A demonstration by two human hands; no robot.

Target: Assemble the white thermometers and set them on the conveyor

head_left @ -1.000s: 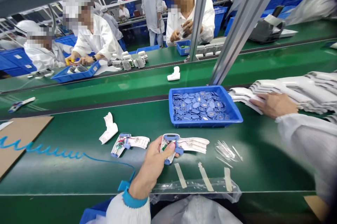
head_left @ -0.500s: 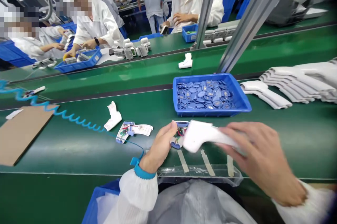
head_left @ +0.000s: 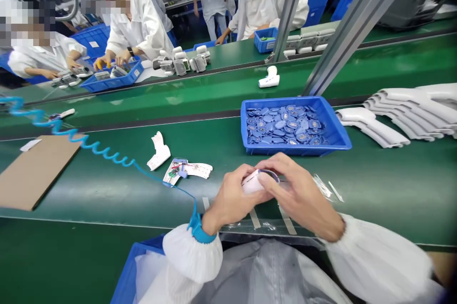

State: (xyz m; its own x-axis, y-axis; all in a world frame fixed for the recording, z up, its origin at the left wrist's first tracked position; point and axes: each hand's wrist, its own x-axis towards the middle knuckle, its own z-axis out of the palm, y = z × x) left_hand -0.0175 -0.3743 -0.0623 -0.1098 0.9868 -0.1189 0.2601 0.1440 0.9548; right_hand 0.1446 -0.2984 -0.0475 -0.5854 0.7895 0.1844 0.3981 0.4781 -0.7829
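Both hands close round a white gun-shaped thermometer casing [head_left: 252, 183], held just above the green bench. My left hand [head_left: 228, 198] grips its left side, and my right hand [head_left: 303, 193] presses on the other end with thumb and fingers. A dark blue edge shows at its end; most of the handle is hidden by the hands. To the left lies an open casing half [head_left: 197, 170] with coloured wires and blue parts inside. Beside it rests a white casing cover [head_left: 159, 152]. A blue wrist strap [head_left: 200, 230] sits on my left wrist.
Beyond my hands stands a blue bin [head_left: 296, 150] of small blue oval parts. Stacked white shells [head_left: 410, 109] lie at right, cardboard [head_left: 39, 171] at left. A coiled blue cord [head_left: 103, 152] crosses the bench. A white casing [head_left: 270, 79] lies on the far belt, before co-workers.
My right hand has brought the white shell left onto the wired half in my left hand. The two parts now sit together between both hands, and the wiring is covered.
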